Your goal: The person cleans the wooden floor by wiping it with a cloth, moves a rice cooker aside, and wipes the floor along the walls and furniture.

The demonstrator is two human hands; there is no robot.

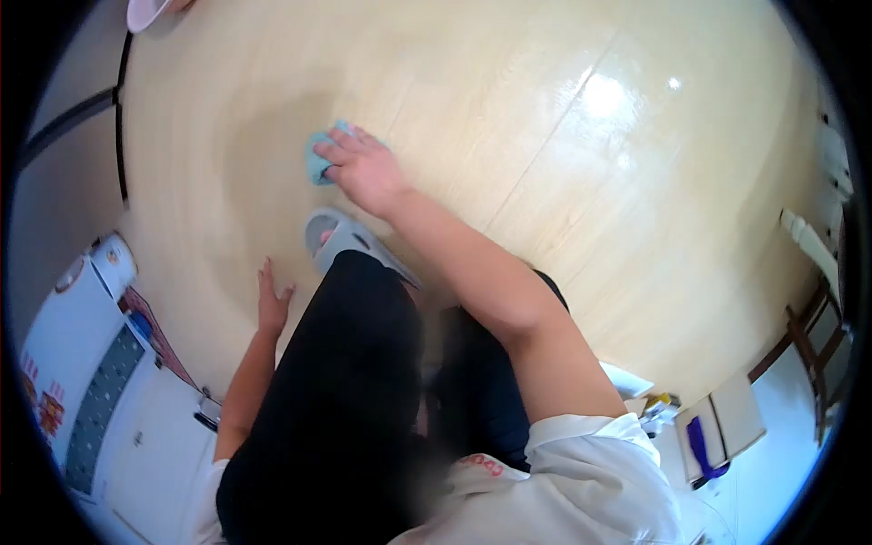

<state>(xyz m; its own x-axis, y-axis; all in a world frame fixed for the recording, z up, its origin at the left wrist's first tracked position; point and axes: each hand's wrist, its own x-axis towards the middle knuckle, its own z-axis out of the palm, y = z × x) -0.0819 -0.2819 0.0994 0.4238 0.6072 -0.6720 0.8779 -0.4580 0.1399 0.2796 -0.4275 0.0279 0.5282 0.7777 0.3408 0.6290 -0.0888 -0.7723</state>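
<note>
My right hand presses a light blue cloth against the wooden floor, fingers bent over it. Part of the cloth is hidden beneath the palm. Just below it is a grey slipper with my foot in it. On the left side, next to my knee, my left hand has its fingers spread and nothing in them. It is at or close to the floor; I cannot tell whether it touches.
A pink basin-like rim shows at the top left. White furniture stands at the left, with a roll-shaped item on it. At the right are a chair-like wooden frame, a white leg and a box with purple fabric.
</note>
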